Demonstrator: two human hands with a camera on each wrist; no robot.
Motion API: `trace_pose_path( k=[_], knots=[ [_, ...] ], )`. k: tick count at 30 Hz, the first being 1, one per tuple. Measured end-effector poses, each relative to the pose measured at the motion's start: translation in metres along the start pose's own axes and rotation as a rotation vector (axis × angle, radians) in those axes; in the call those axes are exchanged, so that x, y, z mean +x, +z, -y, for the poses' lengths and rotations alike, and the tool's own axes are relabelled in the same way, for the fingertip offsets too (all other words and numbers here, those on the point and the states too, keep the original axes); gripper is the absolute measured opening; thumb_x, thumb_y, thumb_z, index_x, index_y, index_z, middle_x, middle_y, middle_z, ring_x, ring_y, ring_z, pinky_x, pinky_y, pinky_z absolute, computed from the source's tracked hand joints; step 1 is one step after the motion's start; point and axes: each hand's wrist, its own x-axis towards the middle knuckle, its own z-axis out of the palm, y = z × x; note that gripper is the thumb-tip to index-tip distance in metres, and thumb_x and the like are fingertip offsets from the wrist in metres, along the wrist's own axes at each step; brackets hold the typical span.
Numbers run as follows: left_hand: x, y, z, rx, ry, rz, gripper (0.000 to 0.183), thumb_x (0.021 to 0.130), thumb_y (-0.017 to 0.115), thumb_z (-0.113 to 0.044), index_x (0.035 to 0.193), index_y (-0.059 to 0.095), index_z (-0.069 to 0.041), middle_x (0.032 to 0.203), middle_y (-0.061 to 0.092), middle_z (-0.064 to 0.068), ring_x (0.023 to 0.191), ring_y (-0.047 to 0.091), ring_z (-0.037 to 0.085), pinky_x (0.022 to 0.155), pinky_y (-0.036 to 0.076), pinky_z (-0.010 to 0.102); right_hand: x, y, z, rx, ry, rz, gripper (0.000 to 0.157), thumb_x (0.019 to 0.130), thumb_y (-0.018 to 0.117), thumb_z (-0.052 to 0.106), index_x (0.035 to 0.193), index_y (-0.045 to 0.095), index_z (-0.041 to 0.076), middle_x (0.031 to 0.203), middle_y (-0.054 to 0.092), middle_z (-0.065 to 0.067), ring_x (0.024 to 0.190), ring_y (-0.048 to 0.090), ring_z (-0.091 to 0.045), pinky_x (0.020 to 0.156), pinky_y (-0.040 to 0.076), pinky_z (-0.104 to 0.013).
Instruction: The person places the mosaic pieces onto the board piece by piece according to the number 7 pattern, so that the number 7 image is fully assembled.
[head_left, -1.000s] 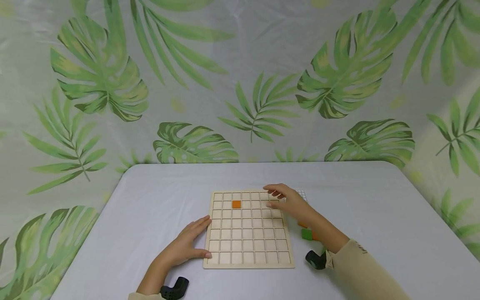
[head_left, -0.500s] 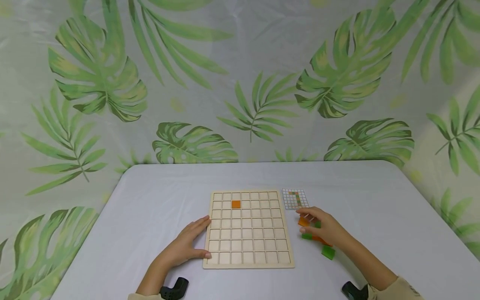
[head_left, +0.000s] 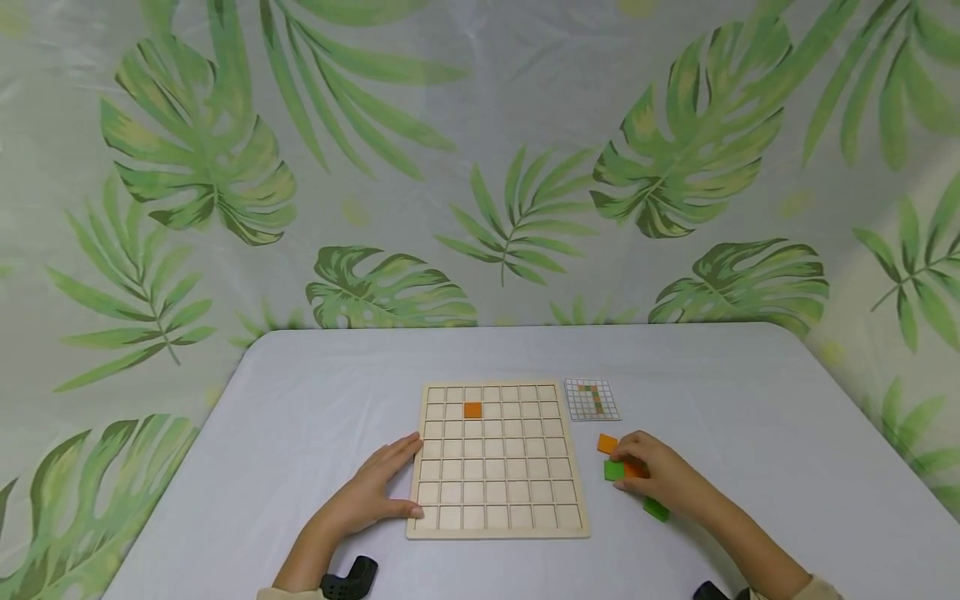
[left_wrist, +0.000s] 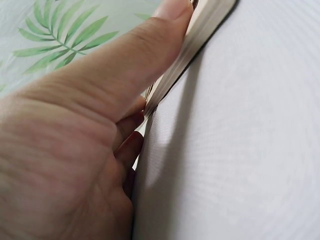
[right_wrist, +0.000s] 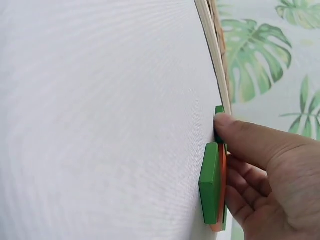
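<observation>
My left hand [head_left: 375,483] rests along the left edge of a wooden grid board [head_left: 495,534], thumb on its frame and fingers against its side; in the left wrist view the thumb [left_wrist: 170,10] touches the board's edge. One orange tile [head_left: 472,410] sits in a cell of the upper rows. To the right of the board, my right hand [head_left: 663,475] is down on a small group of tiles, its thumb and a finger at opposite edges of a green tile [head_left: 613,471]. An orange-red tile [head_left: 634,471] lies partly under this hand.
A small pattern card [head_left: 592,399] with a coloured grid lies by the board's upper right corner. Loose about the right hand are an orange tile [head_left: 607,443] and another green tile [head_left: 656,509]. A white cloth [head_left: 337,375] covers the table.
My right hand has left the board's upper right, moved right and toward me, and come down on the tiles, its fingers closing about a green one. The left hand stays put.
</observation>
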Motion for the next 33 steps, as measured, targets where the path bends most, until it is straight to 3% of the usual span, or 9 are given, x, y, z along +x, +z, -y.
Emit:
trace_pose_path(
  k=[7,16,25,33],
  knots=[
    [0.0,0.0,-0.001,0.007,-0.003,-0.006,0.098,0.06,0.072,-0.051,0.14,0.033,-0.009,0.145,0.025,0.006,0.132,0.017,0.033,0.104,0.011,0.053,0.015,-0.009,0.016,0.071,-0.035,-0.034,0.03,0.079,0.069,0.014,0.107,0.059,0.01,0.103,0.057,0.002,0.093,0.054,-0.02,0.077,0.048,-0.035],
    [-0.001,-0.001,-0.002,0.005,0.007,-0.003,0.098,0.06,0.073,-0.05,0.139,0.033,-0.007,0.145,0.026,0.007,0.132,0.018,0.033,0.104,0.011,0.054,0.062,-0.01,0.045,0.144,-0.142,-0.144,0.032,0.081,0.067,0.016,0.111,0.06,0.01,0.105,0.057,0.004,0.094,0.053,-0.022,0.075,0.047,-0.03],
    [-0.001,-0.001,-0.002,0.012,-0.003,0.001,0.098,0.06,0.073,-0.05,0.139,0.033,-0.008,0.145,0.025,0.006,0.132,0.017,0.032,0.105,0.011,0.052,0.113,0.011,0.066,0.31,-0.215,-0.168,0.033,0.082,0.065,0.018,0.112,0.06,0.003,0.107,0.058,-0.003,0.095,0.052,-0.025,0.077,0.046,-0.037],
    [0.0,0.0,-0.002,0.006,-0.01,-0.003,0.098,0.06,0.073,-0.05,0.14,0.033,-0.008,0.146,0.025,0.005,0.132,0.017,0.032,0.104,0.011,0.054,0.139,0.039,0.072,0.364,-0.131,-0.125,0.032,0.082,0.066,0.014,0.111,0.06,0.002,0.105,0.059,-0.005,0.094,0.052,-0.02,0.078,0.046,-0.033]
  ],
)
